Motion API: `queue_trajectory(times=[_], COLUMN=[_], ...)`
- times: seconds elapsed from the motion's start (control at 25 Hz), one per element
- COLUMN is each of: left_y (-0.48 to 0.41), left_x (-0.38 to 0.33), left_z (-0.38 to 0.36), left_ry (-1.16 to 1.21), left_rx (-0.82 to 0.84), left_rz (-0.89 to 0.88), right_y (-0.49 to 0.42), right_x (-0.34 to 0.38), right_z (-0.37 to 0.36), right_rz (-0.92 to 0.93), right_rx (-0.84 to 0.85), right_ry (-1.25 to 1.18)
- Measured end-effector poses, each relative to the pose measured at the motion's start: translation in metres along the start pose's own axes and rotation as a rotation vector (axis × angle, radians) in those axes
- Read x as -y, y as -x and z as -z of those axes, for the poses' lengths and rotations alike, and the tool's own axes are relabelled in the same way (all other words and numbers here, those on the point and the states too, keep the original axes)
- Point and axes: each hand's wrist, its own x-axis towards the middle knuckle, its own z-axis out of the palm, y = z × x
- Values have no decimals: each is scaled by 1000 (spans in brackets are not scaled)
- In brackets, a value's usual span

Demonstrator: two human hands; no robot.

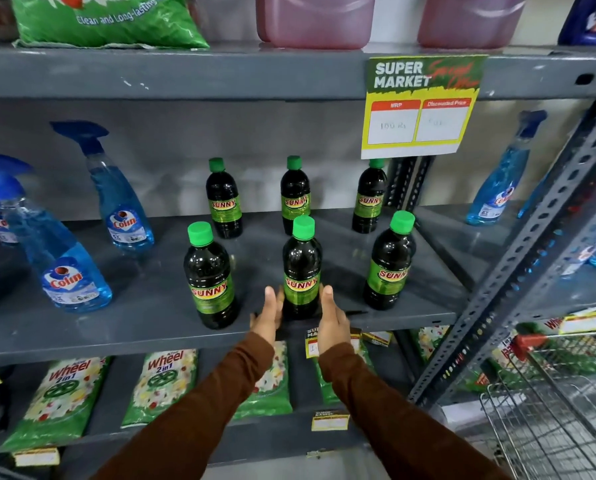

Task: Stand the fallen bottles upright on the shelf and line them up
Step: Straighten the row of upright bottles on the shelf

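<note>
Both hands, left (267, 315) and right (331, 318), flanked the dark green-capped plastic bottle (301, 271), grips apart; smooth, liquid-heavy, best taken mid-body.

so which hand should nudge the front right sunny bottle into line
Right. The right hand is nearer the front right Sunny bottle; the left hand would have to cross the front middle Sunny bottle.

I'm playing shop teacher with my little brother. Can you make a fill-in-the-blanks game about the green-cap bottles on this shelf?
1. The dark Sunny bottles on the grey shelf number ___.
2. Each Sunny bottle has a ___ cap.
3. The left hand and right hand flank the ___ bottle of the front row.
4. The Colin spray bottles hold ___ liquid.

Missing words: six; green; middle; blue
</note>
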Motion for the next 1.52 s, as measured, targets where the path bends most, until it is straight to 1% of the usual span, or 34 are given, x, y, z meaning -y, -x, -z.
queue_trajectory(times=[0.12, 0.28, 0.36, 0.4, 0.44, 0.52, 0.56, 0.6, 0.64, 0.68, 0.72, 0.76, 0.8, 0.88, 0.92, 1.0, 1.12, 1.28, 1.4, 1.52], left_y=[-8, -5, 2, 7, 11, 27, 35, 41, 44, 42, 38, 31, 20, -5, -16, -32, -36, -32, -31, -29], left_x=[1, -8, -11, -10, -8, -2, -1, 0, -1, -3, -8, -14, -20, -28, -27, -23, -26, -36, -39, -38], left_z=[3, 1, -3, -4, -7, -17, -25, -35, -47, -61, -77, -92, -105, -126, -130, -134, -136, -145, -149, -152], left_ry=[68, 42, 12, 8, -12, -147, -221, -278, -314, -333, -322, -263, -172, 23, 76, 92, 24, 39, -3, 8], left_rx=[97, 111, 77, 1, -116, -412, -499, -495, -416, -303, -190, -115, -79, -37, -18, 10, 55, 146, 171, 177], left_rz=[64, 77, 36, -27, -121, -433, -585, -688, -734, -733, -699, -617, -496, -224, -118, 8, 81, 51, 56, 73], right_y=[-5, -5, -4, -3, -1, -1, -2, -5, -8, -14, -21, -29, -36, -46, -48, -48, -44, -41, -40, -40], right_x=[-4, -6, -2, -1, 0, 1, 2, 4, 9, 13, 18, 23, 26, 31, 32, 34, 36, 43, 46, 45], right_z=[2, 3, 5, 6, 8, 21, 30, 41, 51, 62, 72, 81, 88, 102, 106, 115, 119, 121, 123, 125], right_rz=[-12, -29, -21, -1, 35, 153, 208, 246, 265, 267, 266, 247, 214, 133, 105, 77, 58, 42, 7, -12], right_rx=[-74, -111, -98, -88, -100, -218, -293, -374, -449, -512, -546, -554, -524, -410, -348, -287, -283, -311, -324, -330], right_ry=[33, 64, 49, 41, 15, -31, -39, -41, -49, -54, -53, -41, -23, 9, 11, -13, -46, -96, -137, -97])
